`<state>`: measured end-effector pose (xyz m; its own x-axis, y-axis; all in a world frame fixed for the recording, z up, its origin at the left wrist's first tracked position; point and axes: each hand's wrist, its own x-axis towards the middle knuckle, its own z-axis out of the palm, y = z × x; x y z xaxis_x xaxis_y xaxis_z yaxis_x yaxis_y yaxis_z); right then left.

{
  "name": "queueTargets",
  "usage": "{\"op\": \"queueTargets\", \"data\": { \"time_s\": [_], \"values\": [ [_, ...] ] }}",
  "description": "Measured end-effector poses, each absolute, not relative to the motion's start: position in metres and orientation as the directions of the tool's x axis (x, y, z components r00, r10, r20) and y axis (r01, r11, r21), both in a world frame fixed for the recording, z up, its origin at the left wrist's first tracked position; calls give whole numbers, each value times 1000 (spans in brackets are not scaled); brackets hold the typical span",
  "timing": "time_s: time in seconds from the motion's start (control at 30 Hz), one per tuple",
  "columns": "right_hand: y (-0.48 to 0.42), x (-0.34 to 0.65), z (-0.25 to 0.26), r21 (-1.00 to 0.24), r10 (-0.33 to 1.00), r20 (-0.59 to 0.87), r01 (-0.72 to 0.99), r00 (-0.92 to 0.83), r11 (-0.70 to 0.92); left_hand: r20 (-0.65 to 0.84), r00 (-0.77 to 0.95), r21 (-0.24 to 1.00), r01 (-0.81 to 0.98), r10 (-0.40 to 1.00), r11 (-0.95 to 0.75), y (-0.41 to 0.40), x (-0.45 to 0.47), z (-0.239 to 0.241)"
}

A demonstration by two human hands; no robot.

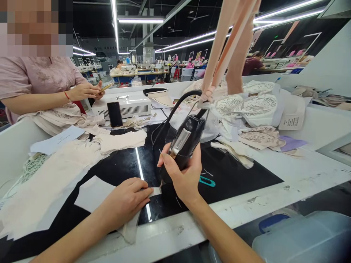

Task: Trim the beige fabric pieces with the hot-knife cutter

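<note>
My right hand (184,174) is wrapped round a black hand-held tool (185,140) with a silver plate and a black cord; its tip points down at a narrow pale fabric strip (155,191) on the glossy black work surface (236,171). My left hand (126,200) lies on that strip with fingers pressed down, holding it flat just left of the tool's tip. The strip runs under my left hand and over the table's front edge.
Stacks of cream fabric pieces (120,140) lie left, lace pieces (255,106) right. Teal snips (207,181) sit by my right wrist. A phone (114,114) leans on a white box (128,104). A seated person's hands (87,91) hold a phone. Pink straps (233,47) hang overhead.
</note>
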<state>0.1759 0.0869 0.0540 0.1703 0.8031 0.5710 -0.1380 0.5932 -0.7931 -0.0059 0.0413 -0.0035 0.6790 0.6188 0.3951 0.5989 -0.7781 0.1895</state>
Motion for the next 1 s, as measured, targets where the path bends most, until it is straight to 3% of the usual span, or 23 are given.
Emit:
{"op": "queueTargets", "data": {
  "time_s": [0.57, 1.0],
  "values": [
    [86, 177, 55, -750, 768, 617, -168, 171, 640, 451, 619, 219, 622, 643, -752, 28, -6, -2],
    [90, 167, 57, -717, 789, 600, -350, 129, 603, 476, 608, 194, 632, 635, -750, 24, -4, -15]
  ]
}}
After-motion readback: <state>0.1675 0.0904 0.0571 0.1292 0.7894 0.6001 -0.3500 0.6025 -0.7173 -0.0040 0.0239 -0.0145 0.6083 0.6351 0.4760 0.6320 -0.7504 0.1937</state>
